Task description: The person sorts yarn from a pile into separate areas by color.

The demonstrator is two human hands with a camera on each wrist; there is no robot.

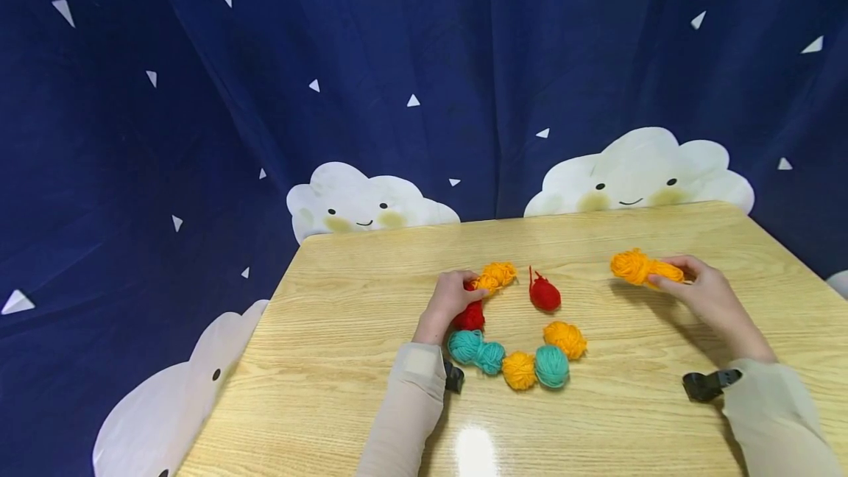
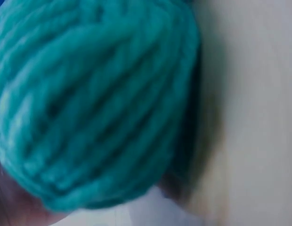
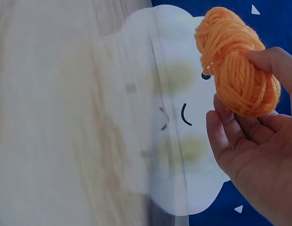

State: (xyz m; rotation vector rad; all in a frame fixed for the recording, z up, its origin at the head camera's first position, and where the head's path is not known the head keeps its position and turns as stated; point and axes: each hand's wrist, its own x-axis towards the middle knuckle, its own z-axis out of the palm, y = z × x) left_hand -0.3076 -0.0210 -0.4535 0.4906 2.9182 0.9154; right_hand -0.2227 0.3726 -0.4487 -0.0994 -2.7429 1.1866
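Note:
My right hand (image 1: 712, 300) pinches one end of an orange yarn skein (image 1: 632, 266), holding it above the right part of the table. In the right wrist view the thumb presses that skein (image 3: 240, 70) from one side, with fingers beneath. My left hand (image 1: 452, 299) has its thumb and fingers about the upper end of a red yarn skein (image 1: 470, 316), beside another orange skein (image 1: 498, 273). Closer to me, a teal skein (image 1: 478, 352), an orange ball (image 1: 519, 370), a teal ball (image 1: 552, 366) and an orange ball (image 1: 565, 339) form a curve. Teal yarn (image 2: 94, 103) blocks most of the left wrist view.
A separate red ball (image 1: 545, 294) with a loose yarn end lies between the two hands. All the yarn on the wooden table (image 1: 358, 300) sits around its middle. Behind the table hangs a dark blue curtain (image 1: 397, 43) with clouds and white triangles.

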